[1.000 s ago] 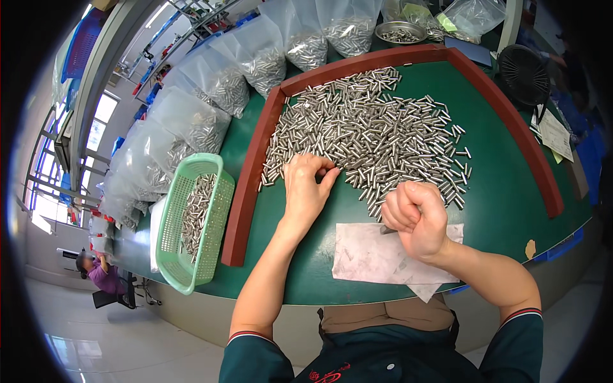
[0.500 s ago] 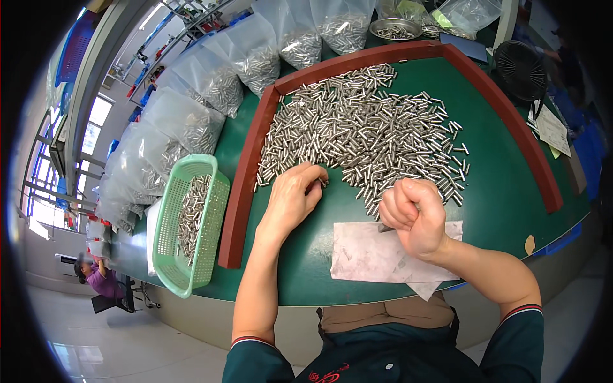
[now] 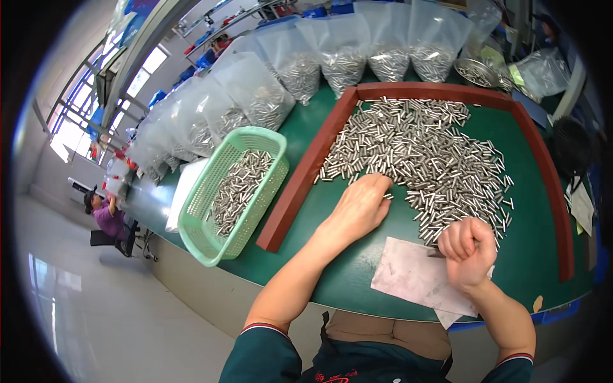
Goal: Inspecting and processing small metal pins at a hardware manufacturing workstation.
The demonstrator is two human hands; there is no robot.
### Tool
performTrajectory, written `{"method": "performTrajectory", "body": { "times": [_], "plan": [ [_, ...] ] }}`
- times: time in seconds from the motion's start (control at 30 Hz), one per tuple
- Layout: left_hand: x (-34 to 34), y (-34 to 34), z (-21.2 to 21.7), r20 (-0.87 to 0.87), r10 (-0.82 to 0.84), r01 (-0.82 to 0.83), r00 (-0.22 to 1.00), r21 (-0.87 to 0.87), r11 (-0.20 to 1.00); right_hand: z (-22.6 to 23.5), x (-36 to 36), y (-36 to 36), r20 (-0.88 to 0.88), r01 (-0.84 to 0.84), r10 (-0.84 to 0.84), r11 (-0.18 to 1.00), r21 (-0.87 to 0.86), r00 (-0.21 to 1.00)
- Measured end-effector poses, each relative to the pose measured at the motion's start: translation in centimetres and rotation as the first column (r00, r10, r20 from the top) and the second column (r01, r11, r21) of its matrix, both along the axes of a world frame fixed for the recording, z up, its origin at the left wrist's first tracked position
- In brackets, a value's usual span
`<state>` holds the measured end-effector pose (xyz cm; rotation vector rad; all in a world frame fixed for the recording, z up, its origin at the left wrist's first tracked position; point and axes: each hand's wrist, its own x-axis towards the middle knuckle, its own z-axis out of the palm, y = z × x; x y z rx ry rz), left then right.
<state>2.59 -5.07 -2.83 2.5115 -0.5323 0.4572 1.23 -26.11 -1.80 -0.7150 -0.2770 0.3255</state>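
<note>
A broad pile of small shiny metal pins (image 3: 421, 153) lies on the green tabletop. At the pile's near left edge is my left hand (image 3: 361, 207), its fingers curled together with a pin showing at the fingertips. My right hand (image 3: 469, 255) is closed in a fist at the pile's near right edge, over a stained whitish cloth (image 3: 408, 271). A dark grey end (image 3: 435, 252) sticks out beside that fist; the rest of it is hidden by the fingers.
A dark red wooden frame (image 3: 306, 175) borders the pile on three sides. Left of it stands a green plastic basket (image 3: 274, 185) holding more pins. Several clear bags (image 3: 345, 48) of pins line the back, near a metal bowl (image 3: 476, 71). A person (image 3: 110, 214) sits far left.
The view has swung left, so the table and both hands appear farther right and lower. My left hand stays at the pile's edge; my right hand remains closed near the cloth.
</note>
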Motion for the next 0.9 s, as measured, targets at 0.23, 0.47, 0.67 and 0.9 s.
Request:
{"method": "performTrajectory", "body": {
  "times": [0.23,0.47,0.67,0.9],
  "plan": [
    [-0.1,-0.5,-0.4,0.067,0.063,-0.075,0.996,0.186,0.98,0.3,-0.5,-0.1,0.035,0.01,-0.009,1.0,-0.026,0.999],
    [0.6,0.1,0.2,0.071,0.077,-0.092,0.995,0.247,0.965,0.3,0.0,0.5,0.029,-0.046,0.046,0.999,-0.019,0.999],
    [1.0,-0.5,0.2,-0.049,-0.126,0.096,0.991,-0.407,0.908,0.3,0.2,-0.2,0.05,-0.018,0.019,1.0,-0.016,0.999],
    [1.0,-0.7,-0.7,-0.057,-0.194,0.128,0.979,-0.568,0.813,0.4,0.1,-0.4,0.058,-0.025,0.025,1.0,-0.012,0.998]
  ]
}}
